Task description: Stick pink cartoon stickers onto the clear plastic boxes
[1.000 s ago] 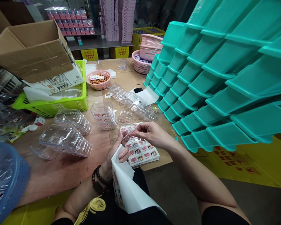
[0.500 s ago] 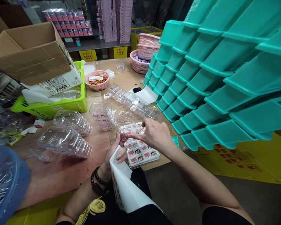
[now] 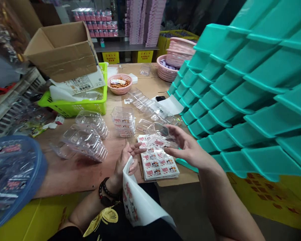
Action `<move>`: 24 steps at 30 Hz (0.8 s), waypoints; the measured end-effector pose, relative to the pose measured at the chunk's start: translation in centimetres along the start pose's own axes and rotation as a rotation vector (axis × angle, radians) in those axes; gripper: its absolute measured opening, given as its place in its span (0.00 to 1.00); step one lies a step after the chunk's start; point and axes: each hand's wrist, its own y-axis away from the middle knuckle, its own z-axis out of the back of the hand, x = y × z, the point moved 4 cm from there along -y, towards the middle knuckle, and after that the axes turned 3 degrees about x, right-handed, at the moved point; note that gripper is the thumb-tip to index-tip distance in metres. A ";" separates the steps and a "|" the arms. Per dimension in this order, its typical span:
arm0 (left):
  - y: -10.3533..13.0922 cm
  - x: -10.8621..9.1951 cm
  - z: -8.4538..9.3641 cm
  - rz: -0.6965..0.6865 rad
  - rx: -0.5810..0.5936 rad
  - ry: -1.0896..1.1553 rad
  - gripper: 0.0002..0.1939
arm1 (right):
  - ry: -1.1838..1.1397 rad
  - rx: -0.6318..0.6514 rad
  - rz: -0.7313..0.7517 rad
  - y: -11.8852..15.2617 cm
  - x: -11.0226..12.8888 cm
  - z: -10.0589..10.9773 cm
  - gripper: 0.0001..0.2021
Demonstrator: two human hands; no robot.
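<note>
My right hand (image 3: 189,149) holds a small clear plastic box (image 3: 162,134) by its fingertips, just above a stack of cat-printed sticker sheets (image 3: 159,165) at the table's near edge. My left hand (image 3: 127,162), with a dark bead bracelet at the wrist, pinches a white backing sheet (image 3: 140,201) that hangs down over my lap. Its fingers stretch toward the box without clearly touching it. A short stack of clear boxes with stickers on them (image 3: 122,122) stands just beyond the hands.
Clear clamshell stacks (image 3: 84,142) lie at left, a row of boxes (image 3: 150,107) behind. A green basket (image 3: 72,107) carries a cardboard box (image 3: 62,50). A pink basket (image 3: 119,83) of snacks, a blue basket (image 3: 15,174) and tall teal tray stacks (image 3: 240,83) surround the wooden table (image 3: 77,174).
My hands were together on the clear box; now the right hand has carried it slightly up and right, and the left fingers have spread. The view has swung left.
</note>
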 end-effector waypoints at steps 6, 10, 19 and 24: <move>6.0 -2.8 0.8 -0.488 -0.356 -0.210 0.18 | 0.398 0.029 0.042 -1.9 -2.6 -9.1 0.31; 7.1 -4.2 0.4 -0.699 -0.433 -0.374 0.16 | 0.637 0.109 0.201 -4.4 -4.3 -16.1 0.30; 3.9 -4.6 1.2 -0.852 -0.527 -0.482 0.13 | 0.051 0.170 0.004 -0.7 -0.2 -9.5 0.22; 2.9 -4.6 0.6 -0.906 -0.533 -0.583 0.13 | 0.181 0.116 -0.065 3.7 0.9 -7.4 0.16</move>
